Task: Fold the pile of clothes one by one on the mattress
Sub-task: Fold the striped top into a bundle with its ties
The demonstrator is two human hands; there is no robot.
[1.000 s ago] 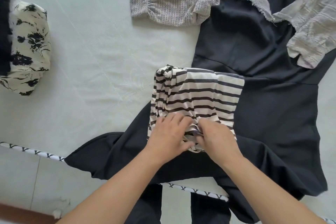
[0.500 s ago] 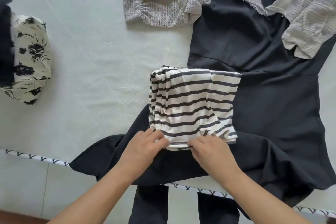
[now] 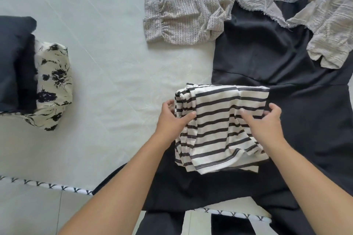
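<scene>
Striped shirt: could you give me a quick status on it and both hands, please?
Left hand and right hand grip striped shirt by its sides. Shirt folded, resting on black dress. Nothing in the way.

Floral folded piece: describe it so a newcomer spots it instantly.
Start at the pale mattress and go to its far left edge, away from both hands. There lies a folded stack: the floral garment, cream with black flower prints, sits partly under a plain dark folded garment.

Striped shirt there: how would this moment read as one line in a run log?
step: folding striped shirt | left hand: grips left edge | right hand: grips right edge | under it: black dress
</scene>
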